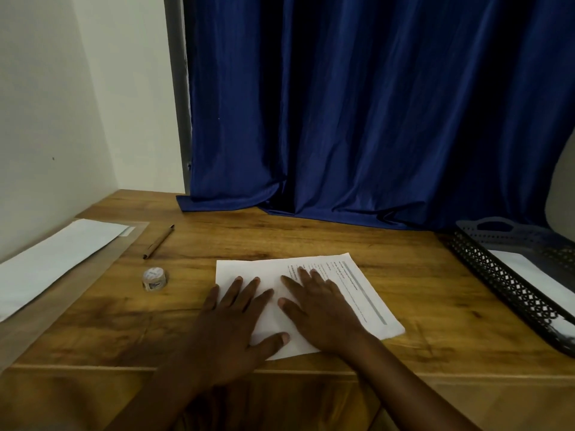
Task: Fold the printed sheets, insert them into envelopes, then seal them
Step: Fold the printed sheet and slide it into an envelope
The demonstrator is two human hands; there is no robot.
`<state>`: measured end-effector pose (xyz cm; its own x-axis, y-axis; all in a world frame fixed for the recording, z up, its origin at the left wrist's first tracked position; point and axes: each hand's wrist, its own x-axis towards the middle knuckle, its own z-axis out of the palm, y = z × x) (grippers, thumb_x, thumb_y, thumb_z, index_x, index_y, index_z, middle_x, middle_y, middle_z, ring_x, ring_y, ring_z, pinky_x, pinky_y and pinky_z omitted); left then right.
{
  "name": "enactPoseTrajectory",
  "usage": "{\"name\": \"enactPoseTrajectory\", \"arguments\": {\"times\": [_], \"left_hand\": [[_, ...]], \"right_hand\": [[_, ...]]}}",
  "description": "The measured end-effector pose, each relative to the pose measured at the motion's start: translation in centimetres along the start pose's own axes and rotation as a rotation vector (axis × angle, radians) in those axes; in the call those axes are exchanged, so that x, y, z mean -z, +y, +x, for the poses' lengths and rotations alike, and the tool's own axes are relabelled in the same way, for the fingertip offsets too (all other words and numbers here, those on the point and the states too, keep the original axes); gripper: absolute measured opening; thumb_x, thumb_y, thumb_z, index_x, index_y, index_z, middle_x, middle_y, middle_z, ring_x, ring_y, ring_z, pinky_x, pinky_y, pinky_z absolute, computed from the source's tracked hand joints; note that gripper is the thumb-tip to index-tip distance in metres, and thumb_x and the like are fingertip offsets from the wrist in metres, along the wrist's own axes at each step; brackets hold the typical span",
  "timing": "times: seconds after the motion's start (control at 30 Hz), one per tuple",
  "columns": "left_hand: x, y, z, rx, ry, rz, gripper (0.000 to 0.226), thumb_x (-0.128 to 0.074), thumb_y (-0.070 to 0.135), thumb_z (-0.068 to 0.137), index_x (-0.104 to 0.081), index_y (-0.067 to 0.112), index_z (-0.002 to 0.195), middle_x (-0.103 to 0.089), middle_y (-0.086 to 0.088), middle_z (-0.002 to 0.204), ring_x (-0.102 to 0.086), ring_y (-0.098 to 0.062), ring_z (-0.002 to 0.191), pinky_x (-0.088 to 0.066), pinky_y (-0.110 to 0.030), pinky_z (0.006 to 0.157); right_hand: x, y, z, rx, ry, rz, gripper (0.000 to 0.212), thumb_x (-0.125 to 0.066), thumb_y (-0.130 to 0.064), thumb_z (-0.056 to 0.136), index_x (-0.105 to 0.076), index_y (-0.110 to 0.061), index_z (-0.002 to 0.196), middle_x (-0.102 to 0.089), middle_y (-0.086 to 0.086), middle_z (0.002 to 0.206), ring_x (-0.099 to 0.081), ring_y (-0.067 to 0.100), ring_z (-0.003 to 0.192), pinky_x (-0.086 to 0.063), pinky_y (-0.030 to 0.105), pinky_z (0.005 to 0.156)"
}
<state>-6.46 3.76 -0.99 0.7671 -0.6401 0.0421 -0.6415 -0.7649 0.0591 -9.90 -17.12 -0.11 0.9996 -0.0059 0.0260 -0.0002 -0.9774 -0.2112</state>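
Bare forearms, seemingly sleeveless; short nails on fingers (238,283).

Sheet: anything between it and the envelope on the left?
Partly. The sheet lies flat under both hands, left hand and right hand. On the table between it and the envelope sits a small jar, with a pen farther back. Lifted over, neither should block it.
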Motion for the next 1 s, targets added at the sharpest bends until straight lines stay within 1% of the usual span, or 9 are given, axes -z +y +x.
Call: {"name": "enactPoseTrajectory", "arguments": {"times": [0.2,0.37,0.5,0.6,0.67,0.77,0.83,0.9,1.0], "left_hand": [[-0.2,-0.1,0.1,0.01,0.006,-0.005,0.103,0.009,0.097,0.07,0.011,0.044,0.158,0.021,0.012,0.167,0.025,-0.013,0.152,0.016,-0.046,0.122],[0.2,0.0,-0.1,0.015,-0.01,-0.022,0.103,0.007,0.096,0.07,0.009,0.043,0.159,0.02,0.012,0.167,0.024,-0.013,0.152,0.014,-0.048,0.124],[0.5,0.0,-0.2,0.024,-0.02,-0.062,0.104,0.005,0.097,0.069,0.006,0.044,0.159,0.018,0.014,0.167,0.023,-0.011,0.152,0.014,-0.046,0.124],[0.5,0.1,0.1,0.053,0.002,-0.152,0.104,0.01,0.095,0.072,-0.001,0.041,0.16,0.008,0.015,0.169,0.017,-0.007,0.153,0.012,-0.043,0.125],[0.7,-0.1,-0.2,0.061,0.024,-0.236,0.098,0.006,0.088,0.078,-0.006,0.038,0.161,-0.003,0.015,0.169,0.009,-0.004,0.154,0.009,-0.04,0.125],[0.7,-0.3,-0.5,-0.008,0.202,-0.28,0.086,-0.006,0.079,0.089,-0.018,0.033,0.16,-0.024,0.007,0.167,-0.013,-0.013,0.155,-0.007,-0.043,0.127],[1.2,-0.1,-0.8,0.108,0.199,-0.51,0.088,-0.004,0.085,0.086,-0.025,0.039,0.158,-0.025,0.019,0.162,-0.018,-0.002,0.15,-0.009,-0.035,0.126],[1.5,-0.2,-1.0,0.2,0.298,-0.738,0.088,-0.007,0.09,0.082,-0.036,0.043,0.151,-0.032,0.029,0.146,-0.032,0.005,0.135,-0.025,-0.026,0.115],[2.5,-0.4,-1.5,0.251,0.414,-0.961,0.063,-0.015,0.086,0.086,-0.041,0.055,0.134,-0.041,0.032,0.13,-0.05,0.013,0.105,-0.039,-0.011,0.082]], "right_hand": [[0.3,3.9,0.3,-0.079,0.003,-0.062,0.068,-0.012,-0.071,0.098,-0.002,-0.043,0.159,0.004,-0.005,0.17,0.009,0.019,0.156,0.006,0.044,0.123],[0.5,5.0,0.3,-0.158,0.041,-0.069,0.067,-0.012,-0.067,0.1,-0.006,-0.038,0.16,0.0,-0.002,0.17,0.005,0.021,0.157,0.001,0.047,0.124],[0.8,3.9,-0.8,-0.216,0.219,-0.085,0.064,-0.023,-0.06,0.103,-0.023,-0.028,0.159,-0.012,0.003,0.169,-0.005,0.023,0.157,-0.009,0.049,0.124],[0.8,2.3,-2.9,-0.107,0.308,-0.017,0.063,-0.033,-0.06,0.1,-0.024,-0.034,0.157,-0.003,-0.003,0.17,0.005,0.015,0.155,-0.003,0.041,0.122],[0.5,0.7,-4.4,0.007,0.232,0.085,0.073,-0.033,-0.07,0.094,-0.017,-0.039,0.158,0.01,-0.012,0.167,0.017,0.007,0.151,0.003,0.035,0.119],[-0.5,-1.7,-6.0,0.132,0.057,0.082,0.097,-0.024,-0.091,0.08,0.003,-0.042,0.158,0.028,-0.016,0.162,0.03,0.006,0.148,0.013,0.036,0.12],[-1.0,-2.5,-6.4,0.174,-0.008,-0.004,0.103,-0.025,-0.095,0.075,0.013,-0.044,0.156,0.028,-0.011,0.164,0.03,0.01,0.149,0.017,0.04,0.12],[-1.1,-2.5,-6.6,0.189,-0.011,-0.064,0.103,-0.033,-0.092,0.077,0.014,-0.044,0.156,0.023,-0.008,0.166,0.026,0.014,0.151,0.019,0.042,0.119],[-1.1,-1.8,-7.0,0.209,0.046,-0.082,0.094,-0.044,-0.082,0.082,0.001,-0.045,0.156,0.01,-0.01,0.169,0.015,0.014,0.155,0.016,0.04,0.119]]}}
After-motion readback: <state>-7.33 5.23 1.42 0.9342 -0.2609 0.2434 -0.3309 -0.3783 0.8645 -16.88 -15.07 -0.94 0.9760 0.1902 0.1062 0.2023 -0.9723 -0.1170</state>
